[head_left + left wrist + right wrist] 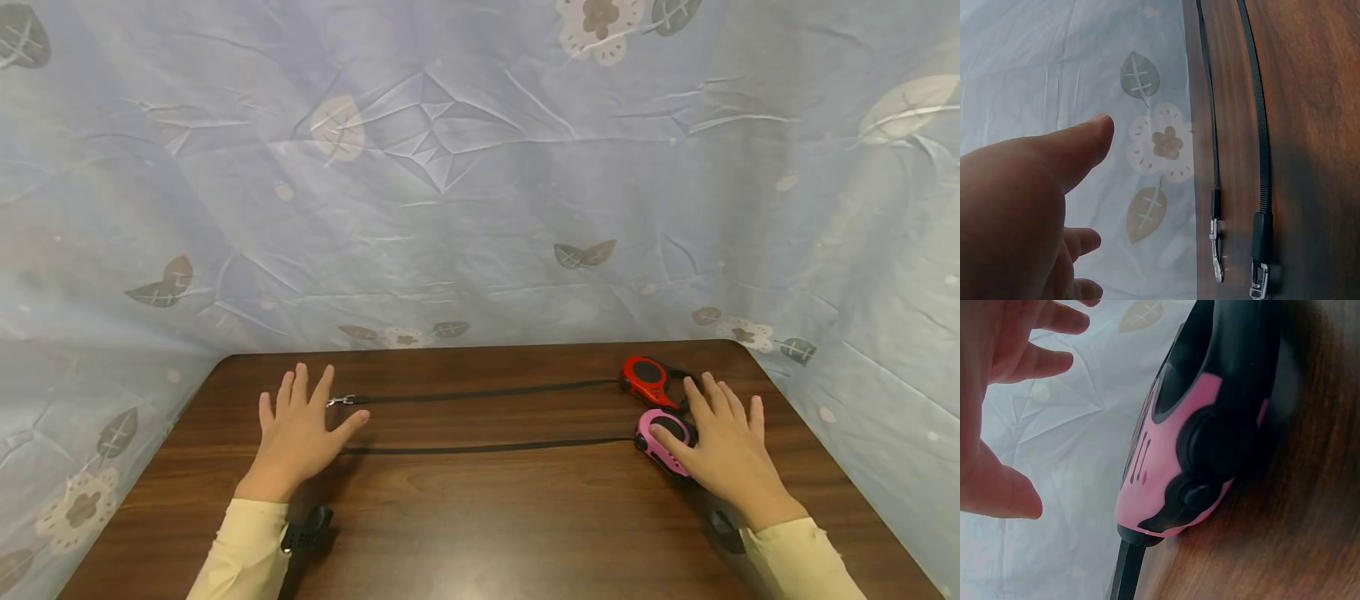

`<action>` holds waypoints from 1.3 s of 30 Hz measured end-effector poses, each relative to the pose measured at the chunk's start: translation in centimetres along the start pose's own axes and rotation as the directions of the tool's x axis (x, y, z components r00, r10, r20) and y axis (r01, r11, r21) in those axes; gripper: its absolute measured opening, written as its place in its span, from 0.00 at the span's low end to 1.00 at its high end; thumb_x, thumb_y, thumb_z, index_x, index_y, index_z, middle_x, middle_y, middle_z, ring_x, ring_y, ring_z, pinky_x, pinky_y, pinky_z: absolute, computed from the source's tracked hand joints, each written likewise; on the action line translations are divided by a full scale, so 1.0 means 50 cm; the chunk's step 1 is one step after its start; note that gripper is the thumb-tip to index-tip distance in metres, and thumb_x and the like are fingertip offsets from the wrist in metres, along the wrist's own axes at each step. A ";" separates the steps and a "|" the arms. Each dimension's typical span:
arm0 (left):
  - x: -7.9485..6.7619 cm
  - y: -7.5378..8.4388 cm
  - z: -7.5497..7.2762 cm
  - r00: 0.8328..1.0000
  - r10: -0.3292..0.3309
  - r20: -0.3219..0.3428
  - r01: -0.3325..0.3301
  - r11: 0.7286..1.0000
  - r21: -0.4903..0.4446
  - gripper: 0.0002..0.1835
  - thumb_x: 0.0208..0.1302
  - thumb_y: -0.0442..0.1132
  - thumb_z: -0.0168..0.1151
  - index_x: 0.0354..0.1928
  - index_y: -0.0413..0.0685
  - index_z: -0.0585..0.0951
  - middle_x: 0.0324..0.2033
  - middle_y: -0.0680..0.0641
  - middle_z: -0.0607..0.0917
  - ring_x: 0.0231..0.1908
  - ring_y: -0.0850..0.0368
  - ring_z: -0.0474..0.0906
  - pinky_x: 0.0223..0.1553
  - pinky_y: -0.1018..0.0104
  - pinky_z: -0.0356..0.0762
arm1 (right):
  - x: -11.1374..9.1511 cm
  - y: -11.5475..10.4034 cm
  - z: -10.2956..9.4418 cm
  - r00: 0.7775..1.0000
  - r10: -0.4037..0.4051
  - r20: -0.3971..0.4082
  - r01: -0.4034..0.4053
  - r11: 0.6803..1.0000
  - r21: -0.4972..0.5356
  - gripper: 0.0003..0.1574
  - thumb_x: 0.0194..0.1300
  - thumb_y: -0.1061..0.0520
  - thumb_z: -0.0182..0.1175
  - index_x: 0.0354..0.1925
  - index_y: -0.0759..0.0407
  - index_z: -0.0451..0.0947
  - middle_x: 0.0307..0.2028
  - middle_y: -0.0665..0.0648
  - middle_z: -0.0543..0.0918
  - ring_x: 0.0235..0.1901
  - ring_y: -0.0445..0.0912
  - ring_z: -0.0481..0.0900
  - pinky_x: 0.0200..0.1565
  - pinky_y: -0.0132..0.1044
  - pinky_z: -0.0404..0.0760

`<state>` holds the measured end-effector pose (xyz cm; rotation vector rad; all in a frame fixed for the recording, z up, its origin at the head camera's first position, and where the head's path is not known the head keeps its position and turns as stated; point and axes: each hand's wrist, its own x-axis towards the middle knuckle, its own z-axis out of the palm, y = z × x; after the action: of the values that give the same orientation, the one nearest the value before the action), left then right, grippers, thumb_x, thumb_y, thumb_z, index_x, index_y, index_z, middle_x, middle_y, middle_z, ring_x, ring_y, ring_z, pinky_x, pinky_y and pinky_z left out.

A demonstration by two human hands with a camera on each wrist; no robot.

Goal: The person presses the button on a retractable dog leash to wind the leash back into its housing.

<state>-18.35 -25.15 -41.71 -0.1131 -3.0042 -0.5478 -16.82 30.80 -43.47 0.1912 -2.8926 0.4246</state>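
Observation:
Two retractable dog leashes lie on the table, their black straps drawn out to the left. The red leash (pixel 645 379) is farther back; the pink leash (pixel 663 442) lies just in front of it. My right hand (pixel 723 446) is spread over the pink leash's handle side, holding nothing; in the right wrist view the pink casing (pixel 1163 456) sits beside the fingers. My left hand (pixel 296 437) is spread above the strap ends, fingers straight. One metal clip (pixel 341 401) shows by its thumb; the other clip (pixel 1260 281) is hidden behind the hand in the head view.
The brown wooden table (pixel 465 517) has rounded far corners. A pale blue curtain (pixel 465 208) with leaf and flower prints stands behind it and along both sides. A black wrist device (pixel 306 531) sits at the left sleeve.

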 end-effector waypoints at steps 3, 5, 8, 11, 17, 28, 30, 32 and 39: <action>0.000 0.001 -0.001 1.000 -0.004 0.005 0.004 1.000 -0.001 0.56 0.69 0.73 0.53 0.82 0.40 0.49 0.78 0.23 0.39 0.77 0.23 0.33 0.68 0.22 0.26 | 0.000 -0.002 -0.001 1.000 -0.002 0.010 0.002 1.000 0.009 0.63 0.69 0.27 0.58 0.77 0.71 0.54 0.75 0.80 0.53 0.73 0.76 0.49 0.70 0.72 0.24; 0.000 0.002 -0.001 1.000 -0.008 0.010 0.008 1.000 -0.003 0.56 0.69 0.73 0.52 0.82 0.40 0.50 0.78 0.23 0.40 0.77 0.23 0.34 0.68 0.22 0.28 | 0.000 -0.004 -0.002 1.000 -0.001 0.019 0.001 1.000 0.015 0.62 0.69 0.27 0.58 0.77 0.72 0.54 0.75 0.80 0.53 0.73 0.76 0.50 0.70 0.73 0.26; -0.001 0.004 -0.002 1.000 -0.014 0.024 0.014 1.000 -0.003 0.55 0.70 0.73 0.52 0.81 0.39 0.51 0.78 0.23 0.42 0.76 0.22 0.39 0.69 0.22 0.34 | -0.001 -0.006 -0.002 0.999 0.001 0.037 -0.002 1.000 0.021 0.63 0.70 0.28 0.59 0.77 0.73 0.54 0.74 0.81 0.54 0.72 0.76 0.51 0.70 0.74 0.30; -0.002 0.005 -0.001 0.999 -0.016 0.038 0.015 1.000 0.008 0.53 0.71 0.73 0.51 0.80 0.38 0.54 0.77 0.22 0.46 0.74 0.20 0.45 0.68 0.22 0.44 | -0.002 -0.008 -0.001 0.999 0.008 0.054 -0.010 0.999 0.030 0.62 0.70 0.27 0.58 0.77 0.74 0.54 0.74 0.81 0.54 0.72 0.77 0.52 0.71 0.74 0.35; -0.004 0.007 -0.001 0.995 -0.029 0.095 0.028 1.000 0.011 0.50 0.72 0.71 0.52 0.78 0.36 0.60 0.74 0.21 0.54 0.69 0.17 0.54 0.58 0.22 0.64 | -0.002 -0.008 0.004 0.996 0.014 0.086 -0.016 0.999 0.031 0.61 0.70 0.27 0.58 0.75 0.74 0.57 0.73 0.82 0.56 0.69 0.79 0.56 0.66 0.76 0.54; -0.008 0.001 -0.014 0.978 -0.077 0.192 0.064 0.995 0.071 0.32 0.71 0.49 0.65 0.69 0.35 0.74 0.63 0.23 0.72 0.60 0.23 0.72 0.52 0.28 0.73 | -0.004 -0.009 0.005 0.990 0.034 0.136 -0.037 0.999 0.022 0.58 0.71 0.27 0.56 0.72 0.75 0.61 0.69 0.83 0.61 0.64 0.80 0.63 0.57 0.76 0.68; -0.009 -0.001 -0.016 0.975 -0.080 0.205 0.066 0.995 0.075 0.29 0.70 0.46 0.66 0.66 0.36 0.76 0.62 0.24 0.75 0.60 0.24 0.73 0.53 0.29 0.73 | -0.005 -0.010 0.004 0.990 0.034 0.138 -0.037 0.999 0.024 0.58 0.71 0.27 0.56 0.72 0.75 0.62 0.68 0.82 0.64 0.63 0.79 0.65 0.56 0.75 0.70; -0.009 -0.002 -0.017 0.973 -0.080 0.218 0.065 0.995 0.074 0.26 0.69 0.44 0.67 0.63 0.36 0.78 0.60 0.26 0.77 0.60 0.25 0.74 0.53 0.29 0.73 | -0.005 -0.010 0.004 0.990 0.034 0.139 -0.038 0.999 0.029 0.58 0.71 0.27 0.56 0.71 0.75 0.63 0.67 0.82 0.66 0.62 0.78 0.67 0.55 0.74 0.71; -0.010 -0.009 -0.015 0.968 -0.090 0.235 0.081 0.996 0.048 0.21 0.66 0.37 0.68 0.59 0.37 0.80 0.59 0.27 0.79 0.60 0.25 0.73 0.54 0.28 0.72 | -0.003 -0.009 0.005 0.989 0.038 0.144 -0.042 0.999 0.028 0.57 0.71 0.26 0.56 0.70 0.74 0.64 0.64 0.79 0.70 0.59 0.76 0.71 0.52 0.71 0.73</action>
<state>-17.86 -25.86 -41.21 -0.0487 -3.2638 -0.5183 -16.64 30.34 -43.61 0.1755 -3.0366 0.4817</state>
